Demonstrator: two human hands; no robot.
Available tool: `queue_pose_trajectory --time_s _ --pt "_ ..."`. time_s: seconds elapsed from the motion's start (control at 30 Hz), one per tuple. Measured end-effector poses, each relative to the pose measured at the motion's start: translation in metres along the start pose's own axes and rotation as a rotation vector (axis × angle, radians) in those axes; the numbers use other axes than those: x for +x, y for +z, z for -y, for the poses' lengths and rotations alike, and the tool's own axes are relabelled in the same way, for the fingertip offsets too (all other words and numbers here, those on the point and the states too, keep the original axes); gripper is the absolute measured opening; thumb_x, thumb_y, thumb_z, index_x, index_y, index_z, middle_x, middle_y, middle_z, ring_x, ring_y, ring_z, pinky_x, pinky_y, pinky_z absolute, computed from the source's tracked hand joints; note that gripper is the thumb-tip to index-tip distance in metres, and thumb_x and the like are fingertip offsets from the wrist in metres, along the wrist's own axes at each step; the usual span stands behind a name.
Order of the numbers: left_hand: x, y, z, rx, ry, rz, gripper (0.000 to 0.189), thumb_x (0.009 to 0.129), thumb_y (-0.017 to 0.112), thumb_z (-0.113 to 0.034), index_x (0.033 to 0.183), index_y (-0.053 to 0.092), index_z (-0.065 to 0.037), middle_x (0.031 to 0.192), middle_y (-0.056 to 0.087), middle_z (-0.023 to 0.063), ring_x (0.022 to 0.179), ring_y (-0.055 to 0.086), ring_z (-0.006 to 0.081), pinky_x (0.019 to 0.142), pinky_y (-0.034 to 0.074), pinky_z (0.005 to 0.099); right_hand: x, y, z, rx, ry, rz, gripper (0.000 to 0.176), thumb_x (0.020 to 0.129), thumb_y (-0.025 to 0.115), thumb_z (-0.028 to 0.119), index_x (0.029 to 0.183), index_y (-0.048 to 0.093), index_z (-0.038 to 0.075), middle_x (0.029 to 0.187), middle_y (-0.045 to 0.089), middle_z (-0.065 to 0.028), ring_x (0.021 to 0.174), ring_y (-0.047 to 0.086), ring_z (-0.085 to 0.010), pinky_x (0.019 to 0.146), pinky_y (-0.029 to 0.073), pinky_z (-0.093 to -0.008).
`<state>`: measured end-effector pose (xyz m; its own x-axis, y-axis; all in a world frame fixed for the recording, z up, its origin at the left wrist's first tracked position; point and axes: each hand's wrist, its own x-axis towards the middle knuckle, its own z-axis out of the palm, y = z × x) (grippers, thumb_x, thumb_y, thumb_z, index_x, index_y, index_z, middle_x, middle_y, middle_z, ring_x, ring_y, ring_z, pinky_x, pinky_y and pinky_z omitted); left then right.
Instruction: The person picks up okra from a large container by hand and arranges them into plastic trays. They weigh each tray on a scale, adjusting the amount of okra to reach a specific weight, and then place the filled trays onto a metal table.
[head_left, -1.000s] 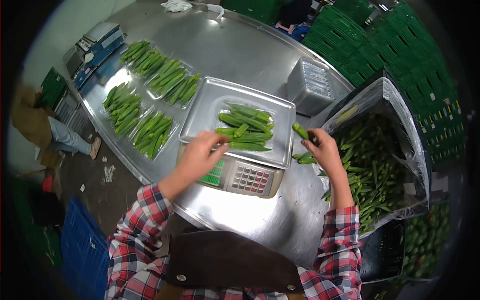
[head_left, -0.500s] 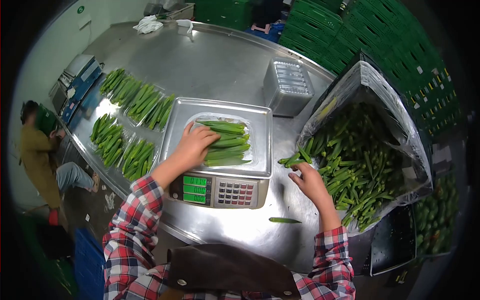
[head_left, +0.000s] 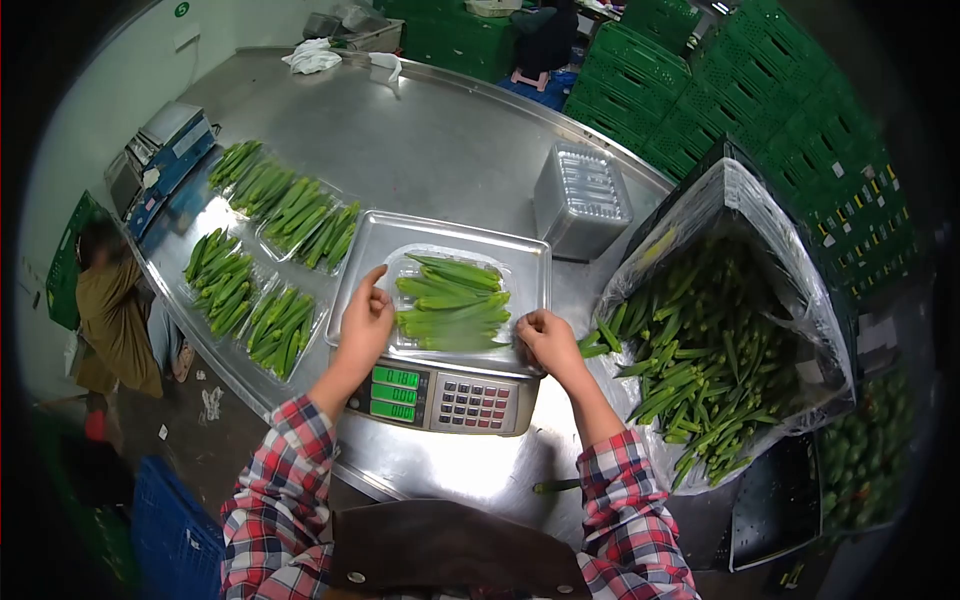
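Observation:
Okra pods lie side by side in a clear plastic tray on the metal pan of a digital scale. My left hand is over the pan's left side, index finger raised and fingers apart, holding nothing visible. At the tray's right edge is my right hand, its fingers curled together; what they pinch, if anything, is hidden. The scale's green display is lit. A single okra pod lies on the table, partly behind my right sleeve.
Several filled okra trays sit to the left. Stacked clear trays stand behind the scale. At right, a plastic-lined crate holds loose okra. Green crates rise behind. A person is beyond the table's left edge.
My left hand has lifted off the okra and moved left. My right hand has moved from the crate's edge to the tray's right side. The display reading has changed slightly.

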<state>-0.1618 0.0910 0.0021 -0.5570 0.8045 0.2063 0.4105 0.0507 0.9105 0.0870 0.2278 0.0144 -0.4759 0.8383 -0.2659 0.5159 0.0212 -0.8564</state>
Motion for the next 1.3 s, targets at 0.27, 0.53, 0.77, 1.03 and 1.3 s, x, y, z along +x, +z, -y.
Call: queue_pose_trajectory --time_s 0.27,0.53,0.77,1.03,1.3 --pt "-0.042 -0.034 -0.037 -0.907 -0.396 -0.035 0.054 0.080 0.052 -0.004 0.130 0.033 0.003 0.093 0.050 0.0052 0.077 0.052 0.0123 0.062 0.047 0.0251 -0.036 0.011 0.019 0.292 -0.021 0.099 0.023 0.088 0.056 0.019 0.096 0.054 -0.003 0.063 0.055 -0.0050 0.044 0.047 -0.0098 0.039 0.038 -0.0248" --pt "-0.083 -0.044 -0.037 -0.993 -0.570 0.042 0.045 0.091 0.042 -0.016 0.133 0.030 -0.003 0.105 0.055 0.0140 0.087 0.062 0.0249 0.064 0.054 0.0337 -0.059 0.021 0.029 0.169 -0.126 0.168 0.017 0.088 0.055 0.014 0.094 0.057 -0.002 0.072 0.058 -0.0037 0.047 0.048 -0.0078 0.044 0.040 -0.0224" --pt "-0.104 -0.041 -0.031 -1.024 -0.610 -0.011 0.040 0.094 0.041 -0.022 0.131 0.033 -0.007 0.101 0.057 0.0118 0.081 0.063 0.0235 0.058 0.054 0.0315 -0.065 0.007 0.064 -0.355 -0.623 -0.099 0.014 0.082 0.060 0.018 0.089 0.063 0.006 0.079 0.053 -0.0093 0.067 0.055 -0.0244 0.060 0.045 -0.0335" --pt "-0.113 -0.049 -0.018 -1.062 -0.586 0.079 0.036 0.094 0.044 -0.021 0.126 0.038 -0.005 0.095 0.060 0.0124 0.082 0.062 0.0210 0.062 0.055 0.0330 -0.065 0.008 0.079 -0.662 -0.537 0.138 0.019 0.083 0.057 0.020 0.091 0.065 0.005 0.085 0.054 -0.0118 0.074 0.058 -0.0297 0.067 0.048 -0.0379" --pt "-0.114 -0.048 -0.013 -1.034 -0.579 0.107 0.042 0.094 0.044 -0.017 0.130 0.035 0.002 0.092 0.061 0.0117 0.082 0.060 0.0160 0.070 0.051 0.0255 -0.058 0.001 0.080 -0.458 -0.352 0.326 0.026 0.076 0.066 0.024 0.083 0.066 0.000 0.077 0.060 -0.0110 0.071 0.058 -0.0233 0.067 0.046 -0.0327"
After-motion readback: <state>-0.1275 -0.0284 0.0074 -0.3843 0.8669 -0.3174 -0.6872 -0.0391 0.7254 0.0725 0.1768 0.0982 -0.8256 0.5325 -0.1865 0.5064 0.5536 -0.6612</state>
